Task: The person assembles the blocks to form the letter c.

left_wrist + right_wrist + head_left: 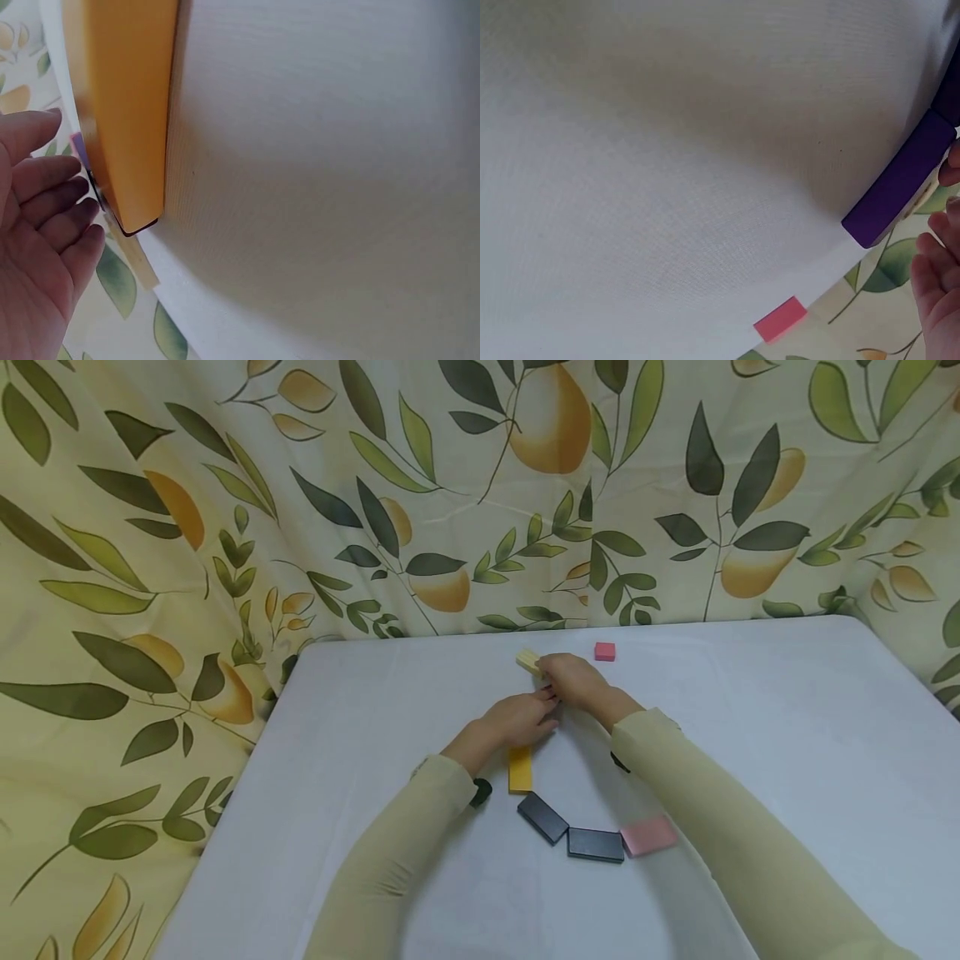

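Note:
In the head view my left hand (519, 720) and right hand (576, 681) meet fingertip to fingertip above a curved row of blocks. My left fingers are relaxed in the left wrist view, beside the far end of an orange-yellow block (131, 112), gripping nothing visible. A purple block (904, 180) joins a darker block (951, 94) at its end. Fingertips of my right hand are by that joint, and its other fingers lie loosely bent, with part of the hand cut off by the frame. A pale yellow block (528, 661) lies just beyond my right fingers.
Two dark blocks (596, 844) and a pink block (649, 836) continue the curve nearer me. A small red-pink block (604, 652) sits near the far edge of the white table (787, 760). Behind hangs a leaf-and-fruit patterned curtain (540, 560).

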A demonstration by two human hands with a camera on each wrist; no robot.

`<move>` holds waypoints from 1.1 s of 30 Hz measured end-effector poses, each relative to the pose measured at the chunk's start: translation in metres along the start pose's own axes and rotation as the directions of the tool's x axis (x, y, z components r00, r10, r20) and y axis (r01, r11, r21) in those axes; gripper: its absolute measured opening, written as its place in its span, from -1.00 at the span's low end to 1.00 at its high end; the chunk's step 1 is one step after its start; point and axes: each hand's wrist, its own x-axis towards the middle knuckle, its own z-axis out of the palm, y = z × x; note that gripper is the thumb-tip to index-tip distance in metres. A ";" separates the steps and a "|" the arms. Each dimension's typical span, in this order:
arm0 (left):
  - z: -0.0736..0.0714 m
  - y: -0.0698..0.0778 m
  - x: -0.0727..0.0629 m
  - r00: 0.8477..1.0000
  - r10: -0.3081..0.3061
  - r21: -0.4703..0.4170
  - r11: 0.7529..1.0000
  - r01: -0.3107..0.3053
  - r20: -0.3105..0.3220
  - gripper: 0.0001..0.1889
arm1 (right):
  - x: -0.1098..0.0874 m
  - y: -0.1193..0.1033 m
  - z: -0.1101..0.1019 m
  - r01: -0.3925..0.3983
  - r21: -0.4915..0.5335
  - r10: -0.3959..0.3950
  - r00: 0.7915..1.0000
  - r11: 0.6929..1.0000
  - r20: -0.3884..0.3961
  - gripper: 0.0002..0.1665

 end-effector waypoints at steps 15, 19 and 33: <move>-0.002 -0.001 0.003 1.000 0.013 0.072 0.997 -0.011 -0.018 -0.51 | 0.003 0.003 0.004 0.038 -0.062 -0.038 0.999 0.997 0.010 -0.88; -0.003 0.002 0.005 0.999 0.032 0.122 0.992 -0.028 -0.031 -0.56 | -0.001 0.016 0.003 0.056 -0.138 -0.063 0.997 0.989 -0.046 -0.86; -0.006 0.006 0.003 1.000 -0.016 0.120 0.993 0.015 0.008 -0.56 | -0.016 0.034 -0.006 -0.039 -0.165 0.030 0.998 0.985 -0.060 -0.84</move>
